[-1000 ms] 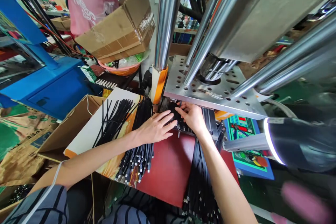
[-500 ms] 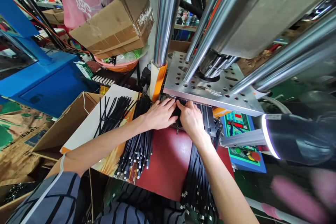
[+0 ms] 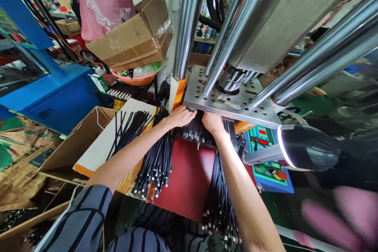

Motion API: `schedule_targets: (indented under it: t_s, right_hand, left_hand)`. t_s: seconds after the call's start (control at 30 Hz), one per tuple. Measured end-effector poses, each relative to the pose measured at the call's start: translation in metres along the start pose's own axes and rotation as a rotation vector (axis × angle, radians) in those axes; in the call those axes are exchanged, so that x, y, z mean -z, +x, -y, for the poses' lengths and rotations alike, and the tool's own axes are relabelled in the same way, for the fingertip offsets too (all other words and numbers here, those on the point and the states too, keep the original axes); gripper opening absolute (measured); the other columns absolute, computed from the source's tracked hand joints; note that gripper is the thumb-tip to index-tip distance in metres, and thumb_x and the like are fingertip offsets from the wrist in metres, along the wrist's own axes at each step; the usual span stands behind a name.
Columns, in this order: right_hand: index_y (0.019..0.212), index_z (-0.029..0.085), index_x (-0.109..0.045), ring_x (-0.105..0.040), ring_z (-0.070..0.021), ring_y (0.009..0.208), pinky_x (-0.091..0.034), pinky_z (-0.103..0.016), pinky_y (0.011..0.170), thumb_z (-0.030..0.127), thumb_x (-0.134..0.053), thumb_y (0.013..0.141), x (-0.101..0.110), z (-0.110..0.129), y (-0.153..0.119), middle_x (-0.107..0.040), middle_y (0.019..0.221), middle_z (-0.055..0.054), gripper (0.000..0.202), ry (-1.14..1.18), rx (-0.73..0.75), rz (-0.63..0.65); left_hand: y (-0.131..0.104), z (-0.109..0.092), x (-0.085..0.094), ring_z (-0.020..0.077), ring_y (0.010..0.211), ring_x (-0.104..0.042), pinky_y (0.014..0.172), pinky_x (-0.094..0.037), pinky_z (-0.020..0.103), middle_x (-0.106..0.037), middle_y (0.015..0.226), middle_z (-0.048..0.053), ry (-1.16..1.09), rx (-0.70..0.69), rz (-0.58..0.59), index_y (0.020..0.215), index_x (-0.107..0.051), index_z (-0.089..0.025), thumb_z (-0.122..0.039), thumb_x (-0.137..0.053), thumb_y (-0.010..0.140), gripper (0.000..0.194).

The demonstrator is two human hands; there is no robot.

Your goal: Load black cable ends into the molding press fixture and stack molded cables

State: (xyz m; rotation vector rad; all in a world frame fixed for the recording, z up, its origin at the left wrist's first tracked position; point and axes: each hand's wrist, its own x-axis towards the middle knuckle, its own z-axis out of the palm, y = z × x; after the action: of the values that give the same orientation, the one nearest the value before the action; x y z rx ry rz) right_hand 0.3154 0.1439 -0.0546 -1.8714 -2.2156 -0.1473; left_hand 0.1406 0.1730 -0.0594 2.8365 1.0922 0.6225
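Observation:
Both hands reach in under the drilled metal plate [image 3: 218, 104] of a press. My left hand [image 3: 182, 116] is at the left of a dark metal mould [image 3: 195, 134], its fingers partly under the plate edge. My right hand [image 3: 213, 123] lies over the right part of the mould, its fingertips hidden beneath the plate. Whether either hand grips anything cannot be made out. Black cables with silvery ends [image 3: 156, 165] lie in a bundle left of the red surface [image 3: 190, 177]. More black cables [image 3: 220, 201] hang beside my right forearm.
Shiny press columns [image 3: 189, 23] rise in front. A control panel [image 3: 267, 157] and a black lamp [image 3: 310, 147] stand at the right. A white board [image 3: 97, 145] with tied black cables, a cardboard box [image 3: 79, 138] and a blue cabinet [image 3: 65, 98] are at the left.
Both hands have moved forward, deeper under the plate, and the front row of the mould has come into view. The camera view has shifted slightly.

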Motion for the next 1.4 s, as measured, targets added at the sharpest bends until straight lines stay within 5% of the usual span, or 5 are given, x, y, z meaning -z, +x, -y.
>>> schedule_targets:
  t_s: [0.23,0.63,0.87,1.0,1.4]
  right_hand:
    - [0.141,0.016,-0.068,-0.064,-0.0279,0.11,-0.052,-0.036,0.098,0.006,-0.037,0.093,0.005,0.012,-0.05,-0.066,0.119,-0.018,0.058,0.034,-0.033,0.002]
    - [0.147,0.019,-0.062,-0.069,-0.0299,0.108,-0.054,-0.038,0.092,0.008,-0.043,0.093,0.016,0.017,-0.032,-0.069,0.121,-0.018,0.058,0.076,-0.101,0.058]
    - [0.131,0.016,-0.06,-0.067,-0.0296,0.098,-0.054,-0.04,0.082,0.044,-0.04,0.105,0.037,0.022,-0.2,-0.066,0.112,-0.017,0.043,0.211,-0.318,-0.204]
    - [0.105,0.01,-0.065,-0.061,-0.0357,0.085,-0.049,-0.045,0.071,0.071,-0.016,0.102,0.012,0.027,-0.29,-0.063,0.093,-0.02,0.078,-0.035,-0.486,-0.041]
    - [0.081,0.021,-0.063,-0.05,-0.0161,0.055,-0.041,-0.028,0.053,0.066,-0.059,0.093,0.043,0.032,-0.299,-0.053,0.065,0.001,0.046,0.872,-0.663,-0.08]
  left_hand:
    - [0.01,0.006,-0.001,0.0301,0.114,-0.069,0.105,-0.051,0.043,-0.075,0.115,0.02,-0.009,0.002,0.052,0.108,-0.072,-0.009,-0.017,-0.043,0.102,0.031]
    - [0.038,0.008,-0.005,0.0256,0.112,-0.07,0.105,-0.053,0.037,-0.077,0.118,0.014,-0.055,0.15,0.025,0.107,-0.073,-0.013,-0.012,-0.05,0.097,0.026]
    - [-0.096,-0.033,0.028,0.0259,0.103,-0.07,0.094,-0.055,0.039,-0.073,0.107,0.015,-0.01,0.336,-0.091,0.111,-0.067,-0.013,-0.027,-0.043,0.106,0.028]
    - [-0.181,-0.049,0.029,0.0287,0.087,-0.07,0.08,-0.054,0.039,-0.07,0.091,0.014,0.002,0.673,0.103,0.087,-0.066,-0.016,-0.041,-0.056,0.1,0.03]
    - [-0.186,-0.075,0.064,0.0108,0.053,-0.054,0.05,-0.04,0.02,-0.057,0.061,-0.003,-0.788,0.688,0.266,0.078,-0.06,-0.018,-0.046,-0.056,0.095,0.033]
